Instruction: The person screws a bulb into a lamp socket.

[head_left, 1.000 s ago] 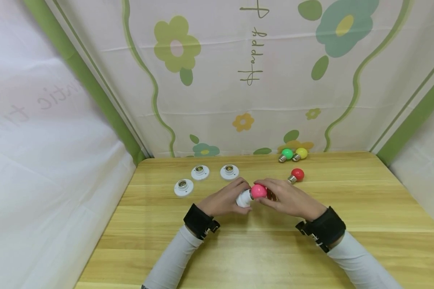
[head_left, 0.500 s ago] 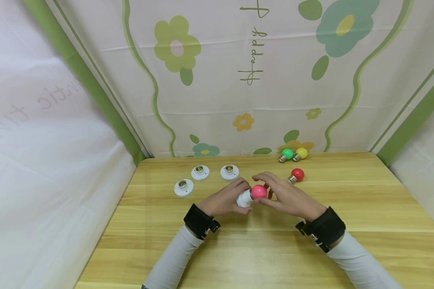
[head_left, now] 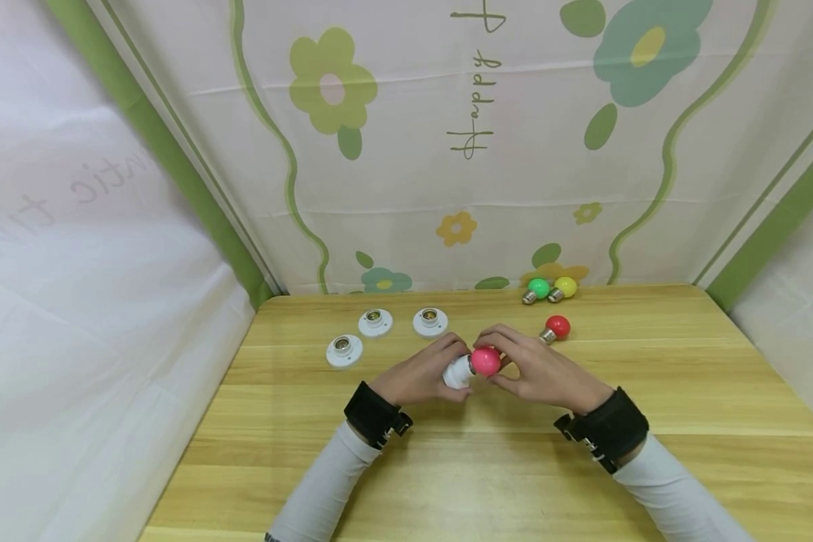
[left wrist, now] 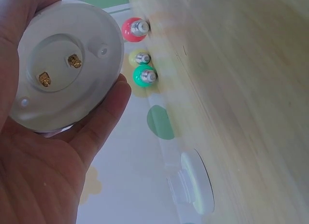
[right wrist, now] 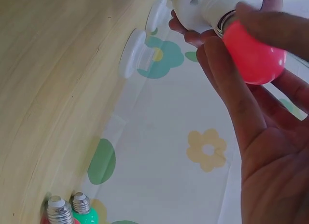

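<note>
My left hand [head_left: 428, 370] grips a white round lamp holder [head_left: 457, 373] by its rim, tilted with its mouth to the right. Its flat back, with two brass contacts, faces the left wrist view. A pink light bulb [head_left: 485, 361] sits with its screw base in that mouth, a bit of metal thread showing at the edge. Thumb and fingers of my right hand [head_left: 535, 369] pinch the bulb's globe from the right. The right wrist view shows the pink globe [right wrist: 253, 52] between thumb and fingers.
Three white lamp holders [head_left: 430, 322] stand on the wooden table [head_left: 447, 482] at the back left. At the back right lie a green bulb [head_left: 538, 288], a yellow bulb [head_left: 565, 287] and a red bulb [head_left: 558, 327]. A flowered curtain [head_left: 393, 173] hangs behind.
My right fingers loosened and spread off the pink bulb half a second ago, and now they are back around it. The left hand and lamp holder have stayed in place.
</note>
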{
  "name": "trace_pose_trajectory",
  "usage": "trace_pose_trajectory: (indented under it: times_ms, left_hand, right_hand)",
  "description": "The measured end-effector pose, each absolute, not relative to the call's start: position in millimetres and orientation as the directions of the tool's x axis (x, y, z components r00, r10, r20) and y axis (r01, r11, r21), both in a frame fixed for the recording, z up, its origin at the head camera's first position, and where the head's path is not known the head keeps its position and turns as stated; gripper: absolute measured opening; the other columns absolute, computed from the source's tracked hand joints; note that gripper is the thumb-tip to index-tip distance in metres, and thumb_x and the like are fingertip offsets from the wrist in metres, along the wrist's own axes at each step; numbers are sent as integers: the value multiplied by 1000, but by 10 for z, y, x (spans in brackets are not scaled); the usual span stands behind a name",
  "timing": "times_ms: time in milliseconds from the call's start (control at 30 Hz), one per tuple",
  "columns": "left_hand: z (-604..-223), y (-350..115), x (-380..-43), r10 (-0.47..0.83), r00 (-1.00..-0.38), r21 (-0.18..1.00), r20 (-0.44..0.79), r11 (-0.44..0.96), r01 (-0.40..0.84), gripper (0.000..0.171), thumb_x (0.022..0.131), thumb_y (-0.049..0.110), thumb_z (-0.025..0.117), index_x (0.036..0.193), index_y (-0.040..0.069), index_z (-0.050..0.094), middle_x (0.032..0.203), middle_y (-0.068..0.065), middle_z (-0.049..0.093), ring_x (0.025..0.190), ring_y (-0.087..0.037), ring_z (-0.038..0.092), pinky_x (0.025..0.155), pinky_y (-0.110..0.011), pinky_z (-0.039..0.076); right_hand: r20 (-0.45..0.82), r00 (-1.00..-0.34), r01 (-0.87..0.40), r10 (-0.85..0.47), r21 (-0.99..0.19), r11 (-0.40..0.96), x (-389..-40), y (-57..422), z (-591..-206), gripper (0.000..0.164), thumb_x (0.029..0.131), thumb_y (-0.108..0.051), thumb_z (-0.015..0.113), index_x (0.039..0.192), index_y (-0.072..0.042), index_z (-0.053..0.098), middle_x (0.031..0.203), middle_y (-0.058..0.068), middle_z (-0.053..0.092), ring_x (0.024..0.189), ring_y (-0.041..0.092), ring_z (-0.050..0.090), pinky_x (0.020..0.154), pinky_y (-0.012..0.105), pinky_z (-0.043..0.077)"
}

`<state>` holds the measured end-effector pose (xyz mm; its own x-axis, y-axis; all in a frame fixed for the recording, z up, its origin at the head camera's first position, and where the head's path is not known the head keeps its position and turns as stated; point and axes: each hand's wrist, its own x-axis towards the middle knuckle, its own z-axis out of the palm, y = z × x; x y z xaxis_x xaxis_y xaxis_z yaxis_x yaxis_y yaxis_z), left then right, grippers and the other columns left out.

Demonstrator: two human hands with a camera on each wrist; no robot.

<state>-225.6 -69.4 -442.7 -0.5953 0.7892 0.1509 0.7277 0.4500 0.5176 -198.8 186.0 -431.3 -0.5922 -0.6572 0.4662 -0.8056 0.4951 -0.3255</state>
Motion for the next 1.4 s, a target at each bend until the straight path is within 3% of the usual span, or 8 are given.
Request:
trace_pose_trajectory:
  times_ms: [300, 567, 900, 1133, 1267, 1400]
  left_hand:
    - [-4410, -700, -2247, 789, -595, 520, 155, 447, 728, 44, 92, 24, 84, 125, 8, 61, 123, -2, 56, 105, -11, 54, 89, -16, 52]
    - [-4405, -695, -2241, 794, -589, 513, 148, 448, 732, 43, 92, 25, 84, 124, 8, 61, 123, -2, 56, 104, -9, 54, 88, -15, 52]
    - [-4421, -692, -2246, 792, -595, 517, 141, 453, 726, 43, 91, 24, 85, 124, 9, 61, 123, -1, 56, 104, -9, 54, 88, -14, 52]
    - [-4435, -690, -2247, 801, -581, 513, 144, 442, 736, 43, 91, 23, 84, 124, 7, 61, 122, -2, 56, 103, -10, 54, 88, -14, 52]
    - [-4452, -689, -2254, 802, -578, 504, 148, 442, 742, 43, 92, 24, 84, 124, 8, 61, 122, -2, 56, 103, -9, 54, 87, -14, 51]
    - [-4452, -689, -2260, 801, -578, 504, 155, 439, 744, 43, 91, 24, 84, 125, 8, 61, 122, -2, 57, 103, -9, 54, 87, -14, 52]
  right_hand:
    - [456, -607, -795, -651, -334, 507, -1981, 1875, -4312, 46, 87, -16, 89, 126, -9, 67, 118, -2, 70, 97, 5, 66, 82, 28, 61]
    - [400, -668, -744, -628, -362, 561, -1963, 1883, -4293, 44, 90, -28, 87, 125, -8, 70, 110, -2, 72, 79, 8, 63, 71, 22, 56]
    - [361, -699, -715, -618, -360, 599, -1958, 1878, -4286, 42, 93, -33, 84, 124, -8, 72, 104, -3, 72, 80, 11, 65, 71, 26, 58]
    - [368, -696, -717, -616, -345, 605, -1966, 1887, -4308, 45, 94, -34, 83, 128, -8, 70, 115, 0, 73, 90, 8, 67, 79, 26, 60]
    - [378, -689, -724, -618, -379, 576, -1964, 1891, -4306, 53, 92, -28, 86, 135, -7, 64, 121, 2, 70, 90, 5, 64, 74, 25, 60]
    - [409, -657, -753, -633, -397, 525, -1967, 1885, -4297, 48, 91, -24, 86, 131, -11, 64, 119, -1, 68, 89, 5, 62, 69, 25, 59]
